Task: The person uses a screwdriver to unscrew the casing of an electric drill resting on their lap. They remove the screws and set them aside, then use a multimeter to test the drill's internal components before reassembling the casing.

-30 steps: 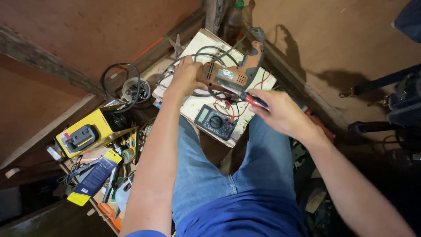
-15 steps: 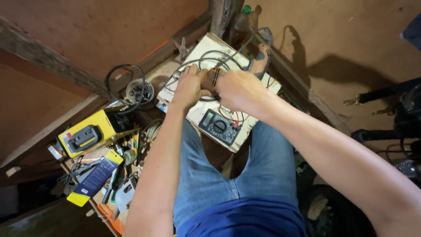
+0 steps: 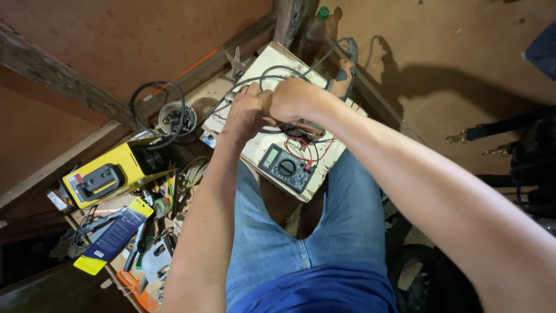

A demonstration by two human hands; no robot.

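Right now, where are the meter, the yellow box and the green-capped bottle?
meter (image 3: 285, 167), head view, on its round dial.
yellow box (image 3: 116, 172), head view, on its yellow top.
bottle (image 3: 313, 32), head view, on its brown body.

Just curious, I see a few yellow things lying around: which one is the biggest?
The boxy yellow machine with the dark handle, left of the person's knee. The yellow-and-blue flat packet below it is slimmer and smaller.

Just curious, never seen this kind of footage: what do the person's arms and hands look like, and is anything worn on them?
Both arms are bare along their visible length, no sleeves. The left hand and right hand wear no gloves; no rings, watch or markings can be seen.
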